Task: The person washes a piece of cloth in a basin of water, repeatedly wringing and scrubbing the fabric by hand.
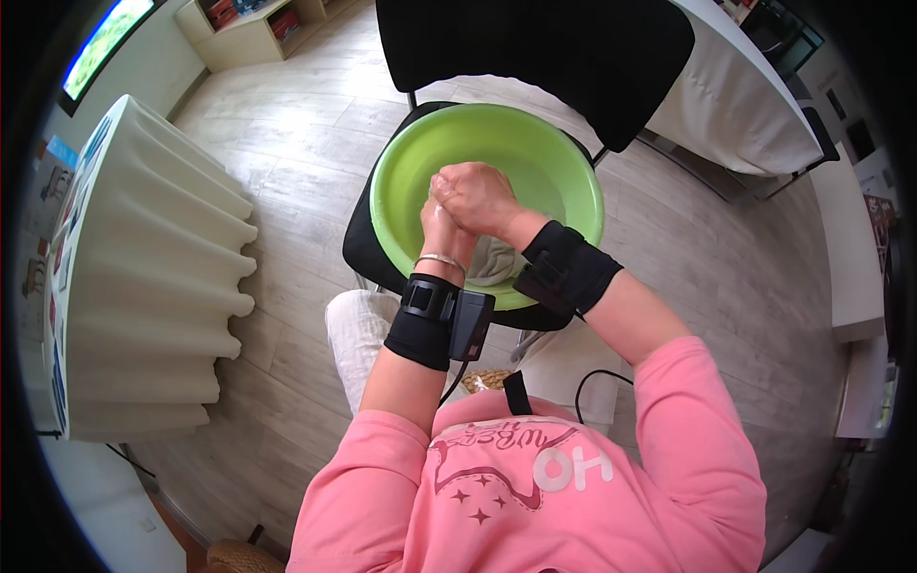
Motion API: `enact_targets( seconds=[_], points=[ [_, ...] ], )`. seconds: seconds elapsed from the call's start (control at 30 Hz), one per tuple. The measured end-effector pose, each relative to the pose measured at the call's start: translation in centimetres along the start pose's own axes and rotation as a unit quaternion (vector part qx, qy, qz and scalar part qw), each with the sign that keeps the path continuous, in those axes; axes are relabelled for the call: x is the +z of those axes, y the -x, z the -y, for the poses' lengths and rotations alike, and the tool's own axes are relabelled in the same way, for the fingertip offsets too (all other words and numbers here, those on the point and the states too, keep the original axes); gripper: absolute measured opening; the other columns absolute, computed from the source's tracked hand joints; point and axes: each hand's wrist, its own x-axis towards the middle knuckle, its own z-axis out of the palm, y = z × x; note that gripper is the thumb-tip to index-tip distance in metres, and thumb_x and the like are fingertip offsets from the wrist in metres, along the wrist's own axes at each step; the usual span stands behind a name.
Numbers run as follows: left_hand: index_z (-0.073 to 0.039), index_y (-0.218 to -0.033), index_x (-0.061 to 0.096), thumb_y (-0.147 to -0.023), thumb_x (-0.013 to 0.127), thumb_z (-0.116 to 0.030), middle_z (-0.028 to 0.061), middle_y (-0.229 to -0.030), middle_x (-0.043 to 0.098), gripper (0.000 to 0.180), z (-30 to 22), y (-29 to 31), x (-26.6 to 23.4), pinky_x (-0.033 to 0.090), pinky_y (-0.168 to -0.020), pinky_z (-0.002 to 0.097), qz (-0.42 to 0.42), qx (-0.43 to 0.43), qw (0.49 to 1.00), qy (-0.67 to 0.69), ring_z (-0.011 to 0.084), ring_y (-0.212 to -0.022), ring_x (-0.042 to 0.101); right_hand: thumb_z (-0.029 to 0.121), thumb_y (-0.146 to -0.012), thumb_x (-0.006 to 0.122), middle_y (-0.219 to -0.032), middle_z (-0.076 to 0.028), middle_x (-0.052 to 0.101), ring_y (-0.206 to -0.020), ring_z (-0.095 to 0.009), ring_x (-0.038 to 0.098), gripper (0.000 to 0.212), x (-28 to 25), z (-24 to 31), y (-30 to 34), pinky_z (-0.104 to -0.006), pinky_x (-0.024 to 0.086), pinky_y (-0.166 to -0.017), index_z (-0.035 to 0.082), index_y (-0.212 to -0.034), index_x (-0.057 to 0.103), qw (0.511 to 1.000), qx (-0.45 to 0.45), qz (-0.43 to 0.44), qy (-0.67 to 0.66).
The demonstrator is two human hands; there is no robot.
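Observation:
Over a light green basin (392,212), my two hands are pressed together. My right hand (478,198) is closed over the top of my left hand (445,229), its fingers curled round it. The left hand's fingers are mostly hidden under the right, so their shape cannot be told. Wet, whitish patches show on the skin. Inside the basin, below my right wrist, lies a crumpled grey cloth (501,264). A black chair (361,239) holds the basin on its seat. I cannot make out anything between the palms.
The chair's black backrest (535,48) rises behind the basin. To the left stands a table under a cream cloth (162,277), and another white-draped table (735,105) is at the far right. Black wrist straps (420,320) with cables are on both my arms.

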Motion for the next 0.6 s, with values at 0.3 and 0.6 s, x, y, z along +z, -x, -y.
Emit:
enact_targets(
  seconds=[0.3,0.6],
  points=[
    [0.0,-0.1,0.051,-0.091,0.039,-0.026,0.01,-0.096,0.056,0.03,-0.5,2.1,3.1,0.049,-0.064,0.0354,-0.064,0.09,0.966,-0.236,0.0213,-0.084,0.057,0.032,-0.08,0.049,-0.071,-0.016,0.061,-0.068,-0.034,0.059,0.032,-0.4,-6.3,-1.9,-0.043,0.046,-0.063,0.004,-0.068,0.062,0.983,-0.038,-0.054,0.173],
    [0.002,-0.12,0.04,-0.085,0.053,-0.025,0.0137,-0.103,0.053,0.046,-4.9,5.7,3.4,0.053,-0.068,0.0364,0.06,0.019,0.909,-0.411,0.0236,-0.092,0.056,0.042,-0.084,0.05,-0.07,-0.015,0.061,-0.066,-0.028,0.06,0.043,-6.2,-6.3,-0.3,-0.0376,0.047,-0.065,0.001,-0.079,0.062,0.977,0.208,0.026,0.043]
  ],
)
